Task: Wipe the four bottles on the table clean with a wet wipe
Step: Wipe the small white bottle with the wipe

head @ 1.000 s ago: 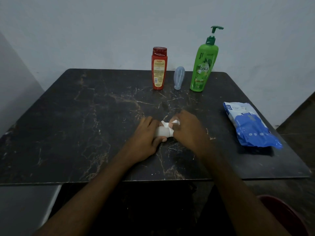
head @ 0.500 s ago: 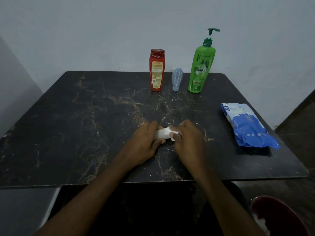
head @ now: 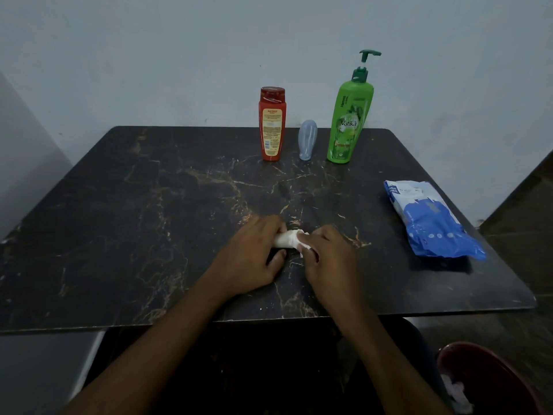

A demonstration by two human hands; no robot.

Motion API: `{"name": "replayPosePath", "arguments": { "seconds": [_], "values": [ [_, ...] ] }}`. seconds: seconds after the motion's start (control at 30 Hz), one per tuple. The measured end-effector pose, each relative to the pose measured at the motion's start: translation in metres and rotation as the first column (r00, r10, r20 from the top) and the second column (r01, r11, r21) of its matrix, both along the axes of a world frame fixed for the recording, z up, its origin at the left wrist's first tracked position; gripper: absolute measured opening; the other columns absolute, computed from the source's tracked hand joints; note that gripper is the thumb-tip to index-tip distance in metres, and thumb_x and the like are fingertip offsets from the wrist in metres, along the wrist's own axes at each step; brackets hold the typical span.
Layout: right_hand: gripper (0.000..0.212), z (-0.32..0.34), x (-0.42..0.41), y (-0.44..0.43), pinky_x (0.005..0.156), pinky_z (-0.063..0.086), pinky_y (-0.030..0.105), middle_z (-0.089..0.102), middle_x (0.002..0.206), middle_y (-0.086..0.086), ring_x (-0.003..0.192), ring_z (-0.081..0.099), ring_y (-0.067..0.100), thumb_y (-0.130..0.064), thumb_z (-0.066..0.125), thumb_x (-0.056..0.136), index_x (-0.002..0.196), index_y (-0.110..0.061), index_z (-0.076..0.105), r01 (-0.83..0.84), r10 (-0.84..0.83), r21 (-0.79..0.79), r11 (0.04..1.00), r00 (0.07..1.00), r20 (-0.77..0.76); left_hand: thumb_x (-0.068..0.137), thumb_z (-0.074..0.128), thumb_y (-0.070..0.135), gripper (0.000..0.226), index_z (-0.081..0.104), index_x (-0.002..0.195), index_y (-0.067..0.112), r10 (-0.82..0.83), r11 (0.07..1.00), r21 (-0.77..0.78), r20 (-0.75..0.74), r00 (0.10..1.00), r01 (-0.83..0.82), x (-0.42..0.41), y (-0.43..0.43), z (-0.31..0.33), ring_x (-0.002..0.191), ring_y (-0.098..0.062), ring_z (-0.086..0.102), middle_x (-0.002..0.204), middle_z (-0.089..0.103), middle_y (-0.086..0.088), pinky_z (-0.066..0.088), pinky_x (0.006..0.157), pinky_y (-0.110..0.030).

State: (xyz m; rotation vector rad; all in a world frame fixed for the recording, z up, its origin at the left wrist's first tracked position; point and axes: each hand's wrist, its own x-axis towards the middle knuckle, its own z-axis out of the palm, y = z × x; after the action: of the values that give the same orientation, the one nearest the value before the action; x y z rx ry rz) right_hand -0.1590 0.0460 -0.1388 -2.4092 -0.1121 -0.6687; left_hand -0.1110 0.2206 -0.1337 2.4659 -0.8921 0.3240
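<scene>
Bin (head: pixel 490 359) holding white wad (head: pixel 456 395), hands (head: pixel 248 259) (head: pixel 329 260) gripping bottle (head: pixel 282 239) and wipe (head: pixel 302 248)

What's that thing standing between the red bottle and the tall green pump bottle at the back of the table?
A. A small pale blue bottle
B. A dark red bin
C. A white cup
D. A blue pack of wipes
A: the small pale blue bottle stands between the red bottle and the green pump bottle, while the blue wipes pack lies apart, near the table's right edge.
</scene>
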Motion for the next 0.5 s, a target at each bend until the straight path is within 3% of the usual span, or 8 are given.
{"name": "replayPosePath", "arguments": {
  "seconds": [0.23,0.37,0.5],
  "values": [
    [0.023,0.011,0.008,-0.01,0.077,0.036,0.0,0.057,0.1,-0.003,0.084,0.051,0.001,-0.001,0.063,0.084,0.102,-0.012,0.074,-0.019,0.018,0.083,0.996,1.0,0.014,0.102,0.046,0.044,0.033,0.054,0.121,0.018,-0.005,0.995,0.098,0.027,1.0,0.002,0.003,-0.003,-0.006,0.099,-0.015,0.041,0.109,0.046,0.003,0.045,0.088,-0.04],
    [0.016,0.011,0.006,-0.006,0.08,0.039,0.004,0.057,0.103,-0.004,0.089,0.051,-0.001,-0.011,0.071,0.085,0.101,-0.011,0.074,-0.05,0.048,0.045,0.998,0.998,0.045,0.103,0.03,0.052,0.047,0.052,0.127,0.018,0.016,0.99,0.14,-0.03,0.999,-0.011,0.005,-0.002,-0.007,0.107,-0.016,0.037,0.116,0.041,0.004,0.043,0.096,-0.041],
    [0.014,0.004,0.009,-0.009,0.08,0.041,0.009,0.056,0.104,-0.004,0.087,0.049,-0.001,-0.006,0.071,0.085,0.098,-0.011,0.072,-0.05,0.047,0.044,0.998,0.998,0.05,0.103,0.029,0.054,0.047,0.05,0.124,0.019,0.014,0.987,0.163,-0.03,0.999,-0.009,0.007,-0.003,-0.009,0.107,-0.015,0.035,0.118,0.039,0.004,0.042,0.097,-0.041]
  ]
}}
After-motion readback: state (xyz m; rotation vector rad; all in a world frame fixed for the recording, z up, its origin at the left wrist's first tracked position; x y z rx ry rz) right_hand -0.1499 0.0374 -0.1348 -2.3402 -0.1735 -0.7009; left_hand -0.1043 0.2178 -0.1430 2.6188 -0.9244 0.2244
